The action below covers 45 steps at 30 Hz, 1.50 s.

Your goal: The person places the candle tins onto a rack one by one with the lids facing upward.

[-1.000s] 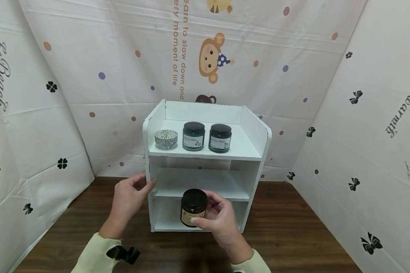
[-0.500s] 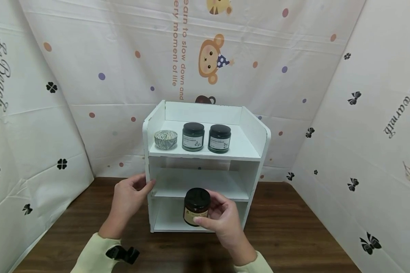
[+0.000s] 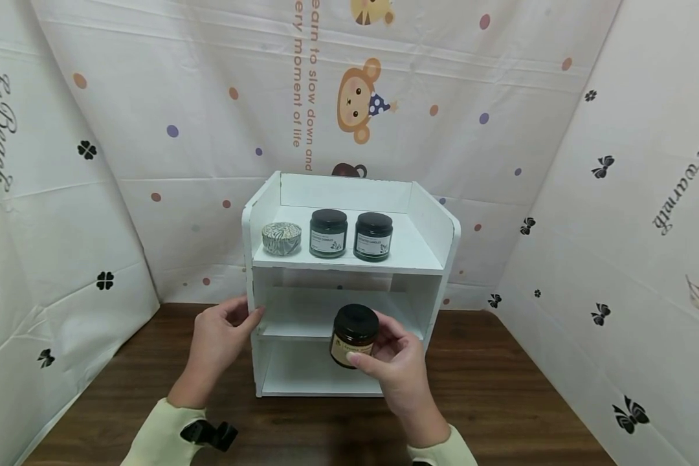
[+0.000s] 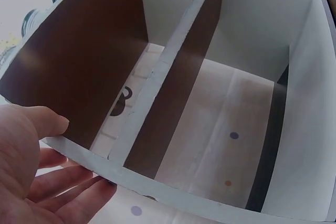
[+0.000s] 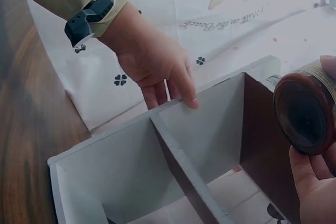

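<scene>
A small white shelf [image 3: 349, 266] with several tiers stands on the wooden table. My left hand [image 3: 217, 340] grips its left side panel, thumb on the inner face and fingers on the outer, as the left wrist view [image 4: 52, 177] shows. My right hand [image 3: 404, 372] holds an amber jar [image 3: 354, 329] with a black lid and a tan label. The jar hangs in the air in front of the middle and lower tiers, apart from the boards. In the right wrist view, the dark base of the jar [image 5: 302, 116] faces the camera.
On the top tier are a round patterned tin [image 3: 282, 239] and two dark green candle jars, one in the middle [image 3: 328, 233] and one to the right [image 3: 373, 237]. Printed cloth [image 3: 210, 149] hangs behind and at both sides. Brown table [image 3: 489, 388] surrounds the shelf.
The amber jar, in my right hand, has moved right and up from low in front of the bottom tier. My left hand stays on the side panel.
</scene>
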{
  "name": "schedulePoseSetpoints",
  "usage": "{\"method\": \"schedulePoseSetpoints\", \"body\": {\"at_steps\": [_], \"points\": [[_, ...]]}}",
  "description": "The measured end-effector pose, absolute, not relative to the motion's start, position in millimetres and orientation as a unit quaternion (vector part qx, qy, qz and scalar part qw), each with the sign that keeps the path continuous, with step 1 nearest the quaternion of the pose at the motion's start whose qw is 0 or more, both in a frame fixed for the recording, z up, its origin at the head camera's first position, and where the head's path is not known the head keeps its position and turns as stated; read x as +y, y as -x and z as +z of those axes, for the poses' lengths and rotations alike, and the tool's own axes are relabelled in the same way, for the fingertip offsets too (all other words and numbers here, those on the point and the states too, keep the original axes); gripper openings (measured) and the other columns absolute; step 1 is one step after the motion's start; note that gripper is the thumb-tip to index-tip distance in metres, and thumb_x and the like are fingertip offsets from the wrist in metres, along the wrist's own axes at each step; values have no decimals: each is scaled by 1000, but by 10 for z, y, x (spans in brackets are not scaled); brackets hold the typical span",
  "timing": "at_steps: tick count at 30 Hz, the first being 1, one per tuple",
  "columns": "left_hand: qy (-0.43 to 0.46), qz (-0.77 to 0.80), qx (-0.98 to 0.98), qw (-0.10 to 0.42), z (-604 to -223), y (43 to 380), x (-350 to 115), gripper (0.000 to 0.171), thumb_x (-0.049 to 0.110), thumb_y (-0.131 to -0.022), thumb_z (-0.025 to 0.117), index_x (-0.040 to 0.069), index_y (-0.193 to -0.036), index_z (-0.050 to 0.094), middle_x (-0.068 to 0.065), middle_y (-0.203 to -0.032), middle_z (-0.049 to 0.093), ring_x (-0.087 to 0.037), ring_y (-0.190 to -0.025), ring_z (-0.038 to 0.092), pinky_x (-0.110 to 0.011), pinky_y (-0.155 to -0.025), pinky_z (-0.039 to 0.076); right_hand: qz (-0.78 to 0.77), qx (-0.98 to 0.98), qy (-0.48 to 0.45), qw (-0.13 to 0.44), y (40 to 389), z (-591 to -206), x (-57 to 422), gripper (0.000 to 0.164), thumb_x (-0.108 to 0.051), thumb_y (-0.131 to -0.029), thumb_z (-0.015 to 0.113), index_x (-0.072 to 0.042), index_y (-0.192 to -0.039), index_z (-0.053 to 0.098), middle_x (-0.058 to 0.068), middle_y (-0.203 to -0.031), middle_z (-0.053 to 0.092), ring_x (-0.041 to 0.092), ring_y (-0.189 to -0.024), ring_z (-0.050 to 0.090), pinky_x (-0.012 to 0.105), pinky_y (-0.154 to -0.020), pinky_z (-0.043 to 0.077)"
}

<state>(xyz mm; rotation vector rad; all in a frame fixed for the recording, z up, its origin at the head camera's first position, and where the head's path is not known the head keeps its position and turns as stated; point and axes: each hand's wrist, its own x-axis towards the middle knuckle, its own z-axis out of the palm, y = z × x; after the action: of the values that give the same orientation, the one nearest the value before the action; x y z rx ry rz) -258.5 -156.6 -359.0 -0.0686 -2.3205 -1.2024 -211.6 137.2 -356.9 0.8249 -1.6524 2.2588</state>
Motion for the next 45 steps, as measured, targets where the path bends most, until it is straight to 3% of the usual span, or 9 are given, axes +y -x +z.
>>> {"method": "schedulePoseSetpoints", "body": {"at_steps": [9, 15, 23, 28, 45], "points": [[30, -444, -858, 258, -3593, 2565, -1576, 38, 30, -93, 76, 6, -123, 74, -16, -104, 79, -25, -92, 74, -18, -70, 54, 754, -599, -219, 157, 2084, -3424, 1421, 60, 12, -74, 82, 5, -130, 61, 9, -122, 69, 18, -104, 66, 28, -93, 59], [34, -443, -857, 260, -3601, 2569, -1578, 37, 29, -93, 76, 6, -122, 75, -16, -103, 78, -25, -93, 74, -24, -72, 58, 753, -599, -196, 187, 2086, -3336, 1455, 63, 18, -71, 81, 6, -129, 63, 11, -121, 70, 19, -106, 67, 26, -93, 58], [34, -442, -858, 258, -3605, 2569, -1580, 37, 29, -93, 76, 6, -123, 74, -16, -104, 78, -25, -92, 73, -32, -74, 61, 729, -626, -168, 223, 2098, -3220, 1512, 62, 13, -72, 84, -4, -129, 67, 11, -124, 69, 21, -109, 67, 25, -97, 57], [32, -441, -860, 254, -3615, 2580, -1580, 37, 28, -94, 75, 6, -124, 73, -16, -104, 78, -26, -92, 73, -39, -77, 63, 723, -631, -165, 226, 2098, -3135, 1546, 62, 12, -75, 83, -6, -131, 66, 11, -127, 68, 23, -114, 67, 26, -102, 54], [34, -443, -856, 265, -3612, 2581, -1563, 36, 26, -94, 76, 6, -123, 74, -16, -103, 78, -27, -92, 74, -41, -77, 63, 706, -624, -178, 284, 2144, -2899, 1646, 66, 13, -73, 84, -7, -134, 64, 11, -131, 65, 22, -117, 66, 26, -103, 53]]}}
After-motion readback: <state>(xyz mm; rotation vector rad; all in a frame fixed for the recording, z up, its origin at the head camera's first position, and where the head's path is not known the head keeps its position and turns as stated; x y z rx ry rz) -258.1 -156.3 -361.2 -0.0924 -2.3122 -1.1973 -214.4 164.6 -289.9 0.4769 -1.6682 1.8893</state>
